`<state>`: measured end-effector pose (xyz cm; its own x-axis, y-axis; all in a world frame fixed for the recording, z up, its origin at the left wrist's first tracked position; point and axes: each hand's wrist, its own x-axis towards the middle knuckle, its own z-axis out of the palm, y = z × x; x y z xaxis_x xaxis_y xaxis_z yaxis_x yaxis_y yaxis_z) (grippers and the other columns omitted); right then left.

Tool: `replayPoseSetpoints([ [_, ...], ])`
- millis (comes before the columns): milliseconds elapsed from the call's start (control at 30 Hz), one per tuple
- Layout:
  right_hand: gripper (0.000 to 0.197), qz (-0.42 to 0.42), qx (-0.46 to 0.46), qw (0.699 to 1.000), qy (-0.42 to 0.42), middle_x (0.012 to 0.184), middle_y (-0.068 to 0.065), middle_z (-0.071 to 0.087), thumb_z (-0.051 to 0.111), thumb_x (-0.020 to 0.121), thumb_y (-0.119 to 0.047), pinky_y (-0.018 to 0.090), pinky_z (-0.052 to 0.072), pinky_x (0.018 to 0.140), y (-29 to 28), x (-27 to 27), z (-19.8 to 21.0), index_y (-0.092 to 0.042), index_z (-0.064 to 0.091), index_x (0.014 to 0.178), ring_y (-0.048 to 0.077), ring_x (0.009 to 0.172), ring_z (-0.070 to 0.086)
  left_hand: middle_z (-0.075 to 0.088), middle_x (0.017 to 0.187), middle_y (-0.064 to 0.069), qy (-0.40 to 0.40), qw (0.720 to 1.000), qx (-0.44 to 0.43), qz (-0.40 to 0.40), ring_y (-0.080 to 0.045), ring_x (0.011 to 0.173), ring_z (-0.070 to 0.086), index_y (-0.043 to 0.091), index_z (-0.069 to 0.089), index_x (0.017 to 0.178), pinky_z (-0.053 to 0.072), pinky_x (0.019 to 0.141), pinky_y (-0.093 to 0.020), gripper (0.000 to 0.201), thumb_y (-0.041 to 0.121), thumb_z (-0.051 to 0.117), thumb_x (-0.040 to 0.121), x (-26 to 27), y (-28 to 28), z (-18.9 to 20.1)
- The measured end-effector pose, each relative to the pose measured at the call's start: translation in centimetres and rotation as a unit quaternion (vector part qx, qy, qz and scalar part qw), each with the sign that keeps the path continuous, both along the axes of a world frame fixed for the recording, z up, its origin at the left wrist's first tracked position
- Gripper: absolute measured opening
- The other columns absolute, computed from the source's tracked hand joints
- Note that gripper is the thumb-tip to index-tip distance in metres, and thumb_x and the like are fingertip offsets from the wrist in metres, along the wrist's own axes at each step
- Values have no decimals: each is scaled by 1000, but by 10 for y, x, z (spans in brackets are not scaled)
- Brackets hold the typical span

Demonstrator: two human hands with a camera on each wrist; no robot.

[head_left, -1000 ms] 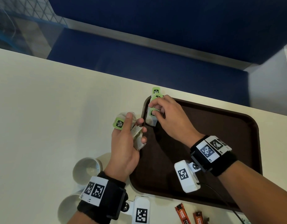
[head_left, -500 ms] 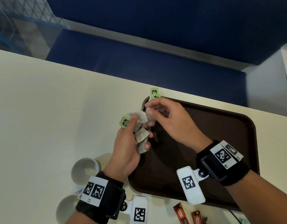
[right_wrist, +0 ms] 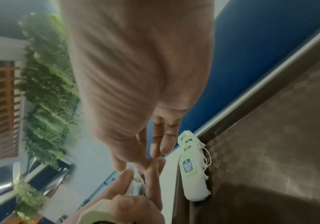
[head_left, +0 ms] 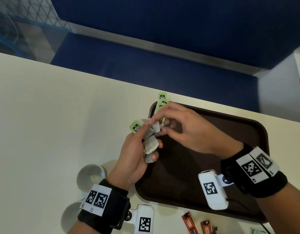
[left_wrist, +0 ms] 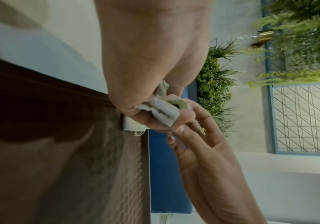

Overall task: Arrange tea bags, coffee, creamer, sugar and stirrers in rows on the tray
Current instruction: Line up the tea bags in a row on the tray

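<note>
My left hand (head_left: 148, 137) grips a bunch of several white tea bags (head_left: 151, 144) over the left rim of the brown tray (head_left: 230, 132); one green tag (head_left: 135, 127) sticks out past the thumb. My right hand (head_left: 155, 127) meets it and pinches the top tea bag of the bunch between thumb and forefinger. Several tea bags (head_left: 161, 102) lie stacked in the tray's far left corner, their green tags overhanging the rim. The right wrist view shows this stack (right_wrist: 191, 166) against the tray wall. In the left wrist view the bunch (left_wrist: 161, 110) is crumpled in my fingers.
Two white cups (head_left: 91, 174) (head_left: 69, 217) stand on the cream table left of my left wrist. Orange-red sachets (head_left: 189, 223) lie near the table's front edge below the tray. A blue bench runs beyond the far edge.
My right hand left the stacked tea bags in the tray corner and came back left to the bunch. My left hand lifted the bunch slightly toward it.
</note>
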<state>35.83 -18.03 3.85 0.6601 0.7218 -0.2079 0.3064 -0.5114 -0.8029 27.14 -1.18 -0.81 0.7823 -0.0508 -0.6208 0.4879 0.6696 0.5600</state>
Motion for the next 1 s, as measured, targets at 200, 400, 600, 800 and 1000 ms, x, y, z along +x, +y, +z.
replayPoseSetpoints([
  [200, 23, 32, -21, 997, -73, 115, -13, 60, 68, 104, -11, 32, 54, 95, 6, 8, -1, -25, 77, 119, 12, 113, 61, 68, 96, -9, 5, 998, -62, -32, -17, 69, 61, 13, 67, 125, 42, 39, -20, 32, 37, 54, 109, -2, 5, -2],
  [400, 10, 22, -3, 993, -120, 116, -11, 56, 68, 104, -18, 27, 50, 93, 7, 7, -2, -22, 75, 111, 13, 113, 57, 58, 85, -6, 9, 993, -101, -57, -17, 67, 58, 14, 62, 115, 41, 37, -20, 25, 37, 56, 107, -2, 6, -3],
  [600, 9, -142, 94, 984, -57, 107, -8, 68, 59, 110, -14, 40, 58, 86, 0, 0, 1, -15, 65, 116, 19, 102, 67, 56, 82, -2, 21, 994, -107, -7, -14, 68, 55, 3, 73, 131, 41, 39, -19, 43, 33, 53, 108, -3, 5, -13],
  [800, 6, -224, 22, 974, -28, 102, -12, 70, 62, 108, -19, 27, 58, 82, 3, -4, -29, -23, 65, 112, 5, 99, 68, 58, 80, -2, 39, 995, -62, 65, -14, 67, 55, 1, 73, 130, 39, 40, -19, 41, 27, 49, 109, -6, 12, -18],
  [1000, 5, -251, -22, 967, 37, 100, -14, 69, 66, 105, -22, 28, 59, 84, 19, -22, -58, -26, 69, 105, 2, 97, 66, 60, 78, -2, 41, 995, -42, 77, -13, 64, 57, 3, 73, 128, 40, 39, -19, 39, 27, 48, 110, -7, 16, -15],
])
